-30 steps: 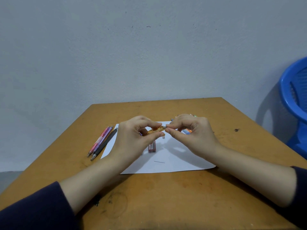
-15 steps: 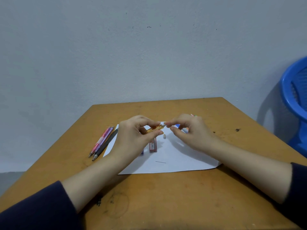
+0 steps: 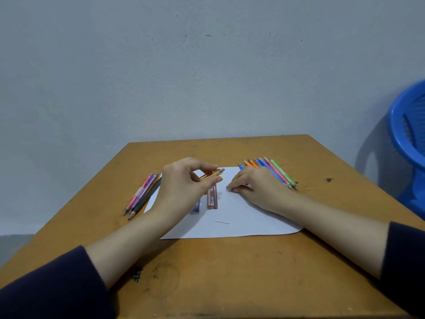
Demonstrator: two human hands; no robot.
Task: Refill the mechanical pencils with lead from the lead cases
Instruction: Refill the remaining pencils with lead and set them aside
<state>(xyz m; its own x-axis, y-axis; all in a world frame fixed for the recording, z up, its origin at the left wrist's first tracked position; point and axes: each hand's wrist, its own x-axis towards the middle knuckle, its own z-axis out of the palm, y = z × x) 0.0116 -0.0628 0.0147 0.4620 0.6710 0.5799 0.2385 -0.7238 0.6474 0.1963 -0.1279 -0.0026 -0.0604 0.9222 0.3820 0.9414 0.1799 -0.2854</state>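
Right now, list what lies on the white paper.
On the paper: a red lead case, a blue lead case partly behind the left hand holding an orange pencil, one loose lead, and the right hand resting. Anything under that hand is covered.

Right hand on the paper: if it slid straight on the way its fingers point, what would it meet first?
Probably the red lead case, lying on the paper just beyond the right hand; the left hand holding the orange pencil seems higher up.
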